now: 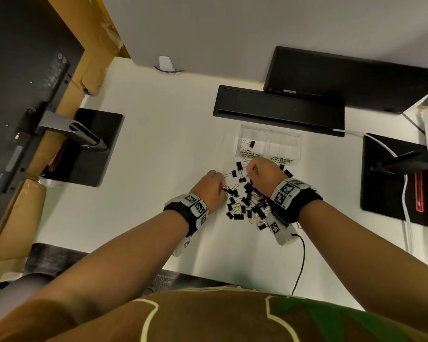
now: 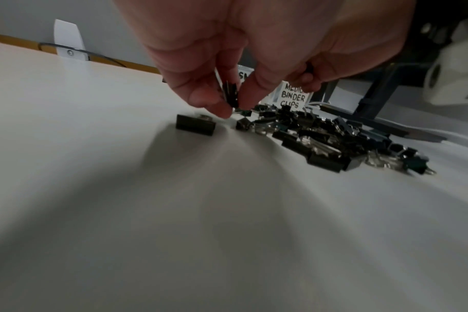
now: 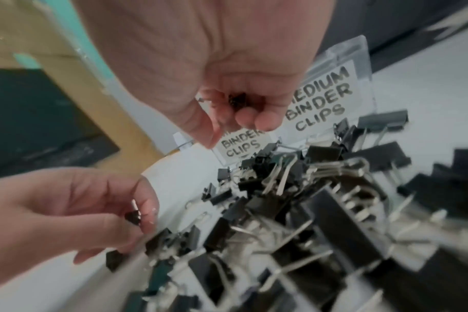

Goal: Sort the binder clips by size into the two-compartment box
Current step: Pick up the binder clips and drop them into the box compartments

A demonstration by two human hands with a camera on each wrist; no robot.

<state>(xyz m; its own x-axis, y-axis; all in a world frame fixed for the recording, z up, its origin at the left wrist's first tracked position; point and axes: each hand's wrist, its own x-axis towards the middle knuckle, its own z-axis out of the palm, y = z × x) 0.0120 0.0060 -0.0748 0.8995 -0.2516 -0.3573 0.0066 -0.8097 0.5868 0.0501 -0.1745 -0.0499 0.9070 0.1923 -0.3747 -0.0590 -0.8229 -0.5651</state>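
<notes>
Both hands picking small clips from the pile, box just beyond.

Our left hand pinches a small clip at the pile's left edge; our right hand curls round another dark clip near the clear box, whose small compartment holds one clip. We should lift each clear of tangled wire handles, then check size against the labels before dropping. Blur hides the right clip's size, and our wrist covers part of the pile on the surface.
</notes>
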